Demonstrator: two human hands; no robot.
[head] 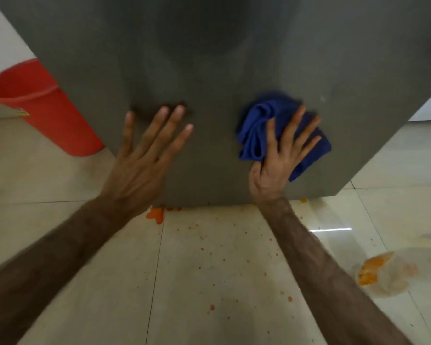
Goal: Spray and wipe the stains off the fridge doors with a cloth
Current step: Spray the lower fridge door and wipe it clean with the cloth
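Note:
The grey fridge door (pixel 209 58) fills the upper part of the head view and reaches down to the floor. My left hand (pixel 144 160) lies flat on its lower part with fingers straight and spread. To the right, my right hand (pixel 281 155) presses a crumpled blue cloth (pixel 256 128) against the door with straight fingers. The door surface around both hands looks plain grey; a small pale fleck (pixel 322 98) shows up right of the cloth. No spray bottle is clearly in view.
A red bucket (pixel 42 105) stands on the floor left of the fridge. Orange splatter (pixel 156 214) and several small drops mark the tiles below the door. A crumpled, orange-stained paper or bag (pixel 381 270) lies on the floor at right.

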